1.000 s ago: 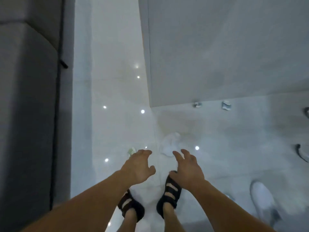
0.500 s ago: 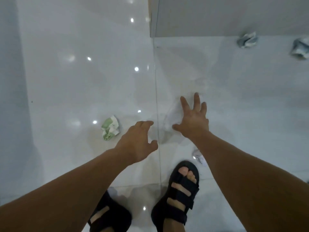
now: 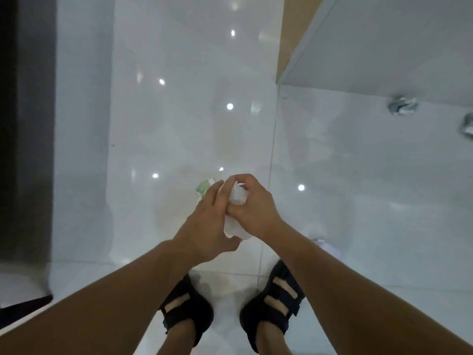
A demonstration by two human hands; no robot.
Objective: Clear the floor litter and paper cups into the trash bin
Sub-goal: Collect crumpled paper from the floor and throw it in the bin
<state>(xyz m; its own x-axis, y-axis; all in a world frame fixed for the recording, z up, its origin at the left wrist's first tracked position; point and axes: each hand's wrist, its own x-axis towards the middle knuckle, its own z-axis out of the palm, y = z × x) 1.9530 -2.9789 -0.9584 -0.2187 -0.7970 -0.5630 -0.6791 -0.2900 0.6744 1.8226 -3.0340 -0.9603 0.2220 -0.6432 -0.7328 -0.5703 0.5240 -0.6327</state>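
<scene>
Hands: left hand (image 3: 207, 221) and right hand (image 3: 254, 204) both clasp 1 white crumpled paper (image 3: 237, 199), held between them above the glossy floor (image 3: 179, 129) | Litter: 1 green-white scrap (image 3: 203, 187) lying just behind the left fingers; grey wad (image 3: 403, 106) and second grey wad (image 3: 467, 127) by the cabinet (image 3: 384, 39) | Feet: 2 black sandals (image 3: 277, 301)

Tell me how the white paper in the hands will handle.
Likely light and floppy: the white paper is crumpled and creased between the left hand and right hand. Probably squashes smaller without breaking. Its irregular wad seems unlikely to roll.
</scene>
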